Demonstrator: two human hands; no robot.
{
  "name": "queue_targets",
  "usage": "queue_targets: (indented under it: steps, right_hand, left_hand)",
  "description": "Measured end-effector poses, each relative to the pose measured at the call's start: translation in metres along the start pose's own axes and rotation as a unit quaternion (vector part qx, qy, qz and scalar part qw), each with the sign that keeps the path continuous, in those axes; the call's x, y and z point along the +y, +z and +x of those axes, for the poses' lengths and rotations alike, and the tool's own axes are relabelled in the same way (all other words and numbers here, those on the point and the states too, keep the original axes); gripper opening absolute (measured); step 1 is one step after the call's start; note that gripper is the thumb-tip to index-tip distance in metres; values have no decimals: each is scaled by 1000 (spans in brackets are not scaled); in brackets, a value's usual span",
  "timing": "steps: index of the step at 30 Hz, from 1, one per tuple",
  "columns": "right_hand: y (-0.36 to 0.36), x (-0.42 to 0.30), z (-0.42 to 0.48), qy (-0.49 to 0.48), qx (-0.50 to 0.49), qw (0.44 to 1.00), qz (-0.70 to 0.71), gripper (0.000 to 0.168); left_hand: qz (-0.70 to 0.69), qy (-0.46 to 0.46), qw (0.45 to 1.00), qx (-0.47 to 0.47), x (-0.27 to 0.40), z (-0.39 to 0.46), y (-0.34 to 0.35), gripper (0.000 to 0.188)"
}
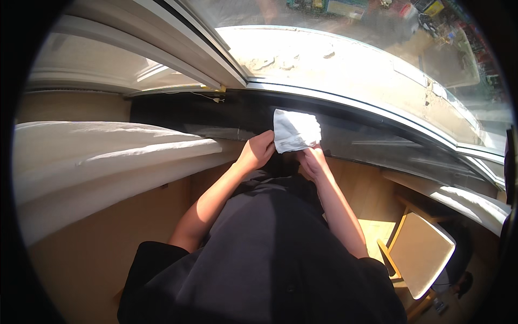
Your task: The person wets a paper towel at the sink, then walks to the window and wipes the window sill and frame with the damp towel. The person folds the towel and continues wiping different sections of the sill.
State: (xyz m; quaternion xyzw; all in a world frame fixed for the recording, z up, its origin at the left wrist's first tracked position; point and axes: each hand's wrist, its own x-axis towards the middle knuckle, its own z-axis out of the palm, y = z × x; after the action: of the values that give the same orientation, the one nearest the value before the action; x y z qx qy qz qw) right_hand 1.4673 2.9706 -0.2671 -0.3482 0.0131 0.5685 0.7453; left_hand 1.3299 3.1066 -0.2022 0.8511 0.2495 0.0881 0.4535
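Note:
A folded white cloth (pixel 296 130) is held up in front of my body, over the dark windowsill (pixel 238 109). My left hand (pixel 259 149) grips its left edge, fingers curled. Under its lower right corner, my right hand (pixel 314 160) supports and holds the cloth, with most of the fingers hidden behind it. Faint grey marks show near the cloth's lower edge. Sunlight falls brightly on it.
Beyond the sill stands a window with a white frame (pixel 356 104). A white curtain (pixel 113 162) hangs at the left, another curtain (pixel 465 202) at the right. A chair with a pale seat (pixel 423 253) stands at lower right. A cable plug (pixel 218 100) lies on the sill.

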Motion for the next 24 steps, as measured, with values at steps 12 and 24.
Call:
queue_targets:
  steps: [12,24]
  right_hand:
    - [8,14,-11,0,34,999,18,45]
    - [59,82,15,-176,211,935,-226,16]
  left_hand:
    - [113,176,976,62,34,-8,-26,54]
    - [-108,-25,992,-56,-91,-31,-164,16]
